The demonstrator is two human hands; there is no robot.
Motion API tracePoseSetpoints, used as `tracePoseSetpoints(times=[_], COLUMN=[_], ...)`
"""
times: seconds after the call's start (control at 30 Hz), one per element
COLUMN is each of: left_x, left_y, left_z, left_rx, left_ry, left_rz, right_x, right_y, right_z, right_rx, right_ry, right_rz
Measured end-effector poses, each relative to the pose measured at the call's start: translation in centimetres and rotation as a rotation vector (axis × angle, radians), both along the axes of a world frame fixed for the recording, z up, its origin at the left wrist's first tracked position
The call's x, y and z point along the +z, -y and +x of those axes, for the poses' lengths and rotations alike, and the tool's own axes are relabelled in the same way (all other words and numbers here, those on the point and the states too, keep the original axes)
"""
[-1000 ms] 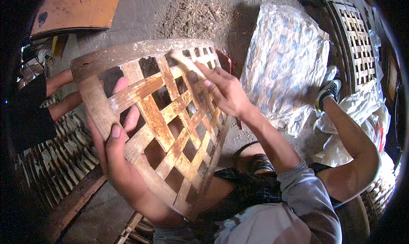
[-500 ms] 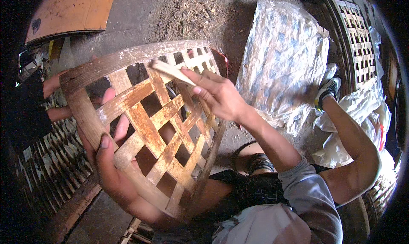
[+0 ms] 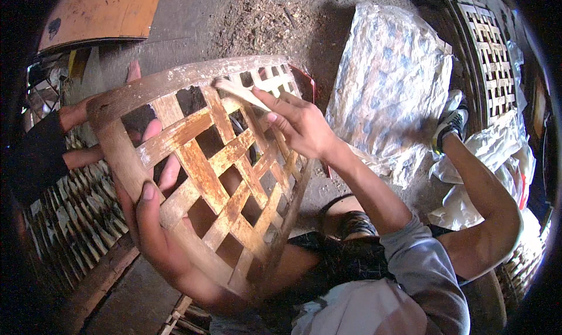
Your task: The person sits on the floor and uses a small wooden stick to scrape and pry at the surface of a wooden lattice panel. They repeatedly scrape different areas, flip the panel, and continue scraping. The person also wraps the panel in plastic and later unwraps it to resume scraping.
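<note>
A curved, woven wooden lattice panel (image 3: 228, 168) with rusty-looking mottled slats and a weathered rim fills the middle, tilted over my lap. My left hand (image 3: 158, 229) grips its left side, thumb over the front and fingers behind, showing through the gaps. Near the upper slats, my right hand (image 3: 301, 127) is closed on a pale, flat strip (image 3: 234, 90) laid against the lattice; I cannot make out its material. Beside my right hand, farther back on the floor, lies a crumpled translucent plastic sheet (image 3: 389, 83).
Another person's bare legs (image 3: 82, 115) are at left, beside stacked slatted pieces (image 3: 70, 224). An orange board (image 3: 99, 13) is at upper left, wood shavings (image 3: 263, 19) at top. More lattice panels (image 3: 483, 60) lie at right; my shoe (image 3: 451, 121) is near them.
Over the last second the panel has shifted slightly left. My right hand, still holding the strip, moved down-left along the lattice, then a little back to the right.
</note>
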State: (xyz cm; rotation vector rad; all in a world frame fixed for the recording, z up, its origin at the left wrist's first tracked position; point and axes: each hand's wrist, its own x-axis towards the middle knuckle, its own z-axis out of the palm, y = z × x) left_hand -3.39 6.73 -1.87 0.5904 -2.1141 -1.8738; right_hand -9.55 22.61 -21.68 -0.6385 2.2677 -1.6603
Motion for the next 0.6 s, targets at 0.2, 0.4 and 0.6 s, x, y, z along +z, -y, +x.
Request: tracePoseSetpoints(times=[0.2, 0.4, 0.6], left_x=[0.6, 0.7, 2.3], left_y=[2.3, 4.7, 5.8], left_z=[1.6, 0.8, 5.8], left_rx=[-0.063, -0.116, 0.187], left_ry=[0.036, 0.014, -0.29], left_rz=[0.108, 0.322, 0.315], right_x=[-2.3, 6.4, 18.8], right_y=[-5.1, -10.3, -16.9], right_z=[0.3, -3.8, -5.7], right_rx=[-0.14, -0.117, -0.064], right_ry=[0.147, 0.156, -0.259], right_rz=[0.139, 0.221, 0.384])
